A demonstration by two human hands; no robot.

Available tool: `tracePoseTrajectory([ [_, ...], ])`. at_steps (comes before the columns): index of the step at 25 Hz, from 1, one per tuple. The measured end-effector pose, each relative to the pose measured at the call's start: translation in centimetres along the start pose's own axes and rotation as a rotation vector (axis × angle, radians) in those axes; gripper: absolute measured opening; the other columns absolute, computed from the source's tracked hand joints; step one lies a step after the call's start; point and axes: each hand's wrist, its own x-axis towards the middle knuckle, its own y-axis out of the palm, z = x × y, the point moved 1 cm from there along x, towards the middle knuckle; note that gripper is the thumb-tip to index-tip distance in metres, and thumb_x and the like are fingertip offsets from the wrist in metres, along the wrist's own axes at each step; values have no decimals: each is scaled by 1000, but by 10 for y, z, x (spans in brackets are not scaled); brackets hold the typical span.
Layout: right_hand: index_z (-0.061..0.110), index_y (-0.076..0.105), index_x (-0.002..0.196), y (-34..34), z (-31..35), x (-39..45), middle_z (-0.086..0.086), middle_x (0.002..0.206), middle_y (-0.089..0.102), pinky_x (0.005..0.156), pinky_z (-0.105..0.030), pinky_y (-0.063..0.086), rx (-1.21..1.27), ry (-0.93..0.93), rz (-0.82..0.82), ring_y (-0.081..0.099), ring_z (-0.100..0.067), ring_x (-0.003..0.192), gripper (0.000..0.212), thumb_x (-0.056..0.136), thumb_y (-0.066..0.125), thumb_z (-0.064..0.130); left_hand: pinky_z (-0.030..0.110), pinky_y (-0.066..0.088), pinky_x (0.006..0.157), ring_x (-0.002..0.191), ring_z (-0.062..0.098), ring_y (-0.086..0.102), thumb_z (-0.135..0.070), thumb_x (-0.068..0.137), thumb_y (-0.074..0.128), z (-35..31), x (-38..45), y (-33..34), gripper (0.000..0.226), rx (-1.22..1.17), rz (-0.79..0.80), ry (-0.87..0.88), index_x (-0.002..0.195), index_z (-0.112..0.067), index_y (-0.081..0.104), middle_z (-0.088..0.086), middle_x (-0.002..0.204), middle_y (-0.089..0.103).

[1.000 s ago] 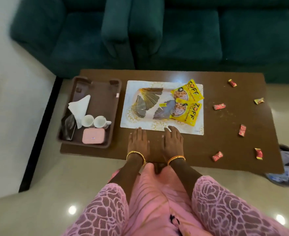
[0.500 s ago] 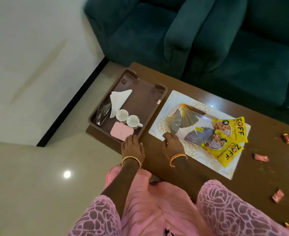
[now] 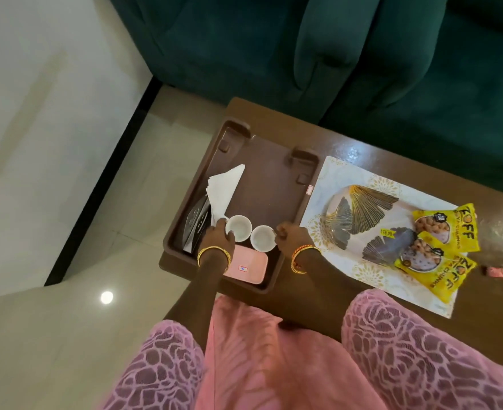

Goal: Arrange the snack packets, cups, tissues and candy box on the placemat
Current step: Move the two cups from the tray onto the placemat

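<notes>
Left hand (image 3: 218, 236) gripping left cup (image 3: 239, 228), right hand (image 3: 292, 240) gripping right cup (image 3: 262, 238), brown tray (image 3: 269, 176)

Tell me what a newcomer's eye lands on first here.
Two hands in the brown tray at the table's left end: the left hand at one white cup, the right hand at the other cup. Next, the two yellow snack packets on the right part of the placemat. A pink box lies in the tray's near corner.

You are seeing two white cups (image 3: 239, 228) and a pink box (image 3: 248, 267) lying in a brown tray (image 3: 269, 173), yellow packets (image 3: 445, 229) lying on a white, gold-patterned placemat (image 3: 333, 179).
</notes>
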Motion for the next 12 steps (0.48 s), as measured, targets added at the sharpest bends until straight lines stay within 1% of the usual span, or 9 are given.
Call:
tracePoseTrajectory([
  [2,7,61,108,14,3,8,-17,107,68,78,-31,46,8,57,28,61,-34,97,27,83,59,18,43,49,78,96,40,62,-18,91,49,1,18,-7,31,-15,55,55,122,-13,45,20,104,65],
  [4,7,61,111,22,5,12,-17,108,68,80,-35,49,12,109,23,62,-34,97,30,83,60,19,42,51,78,96,38,63,-20,91,52,-2,32,-11,37,19,97,92,125,-15,41,17,107,66],
  [6,7,62,112,24,6,14,-18,108,68,82,-38,51,7,156,9,63,-35,96,29,85,58,18,43,50,86,103,37,62,-22,91,51,-5,41,-14,46,74,155,109,134,-15,37,17,115,64],
  [8,8,63,111,22,5,15,-18,106,68,82,-42,55,6,172,10,65,-35,91,28,86,54,17,46,48,95,111,37,59,-21,92,51,-6,48,-15,48,147,216,102,138,-14,37,18,122,62],
  [12,6,66,107,18,4,10,-19,103,70,81,-42,56,13,159,-24,66,-34,88,25,87,53,15,46,46,98,113,38,58,-19,93,51,-9,51,-17,38,171,251,88,128,-7,46,19,123,62],
])
